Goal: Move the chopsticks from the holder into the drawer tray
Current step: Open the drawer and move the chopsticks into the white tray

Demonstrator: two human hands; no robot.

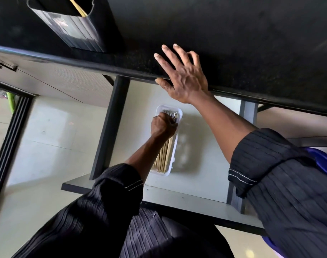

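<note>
A white drawer tray (175, 151) lies in the open drawer (196, 175) below the black countertop. Several pale wooden chopsticks (164, 155) lie lengthwise in it. My left hand (163, 126) is down in the tray, fingers curled shut over the dark upper ends of the chopsticks. My right hand (181, 75) rests flat on the countertop (233, 43) edge, fingers spread, holding nothing. The black ribbed holder (73, 25) stands on the counter at top left, with one yellow chopstick (78, 8) showing inside.
The drawer has grey side walls (110, 127) and a pale front panel (177, 198). Pale floor tiles lie to the left, beside a dark door frame (11, 138). My black sleeves and clothing fill the lower part of the view.
</note>
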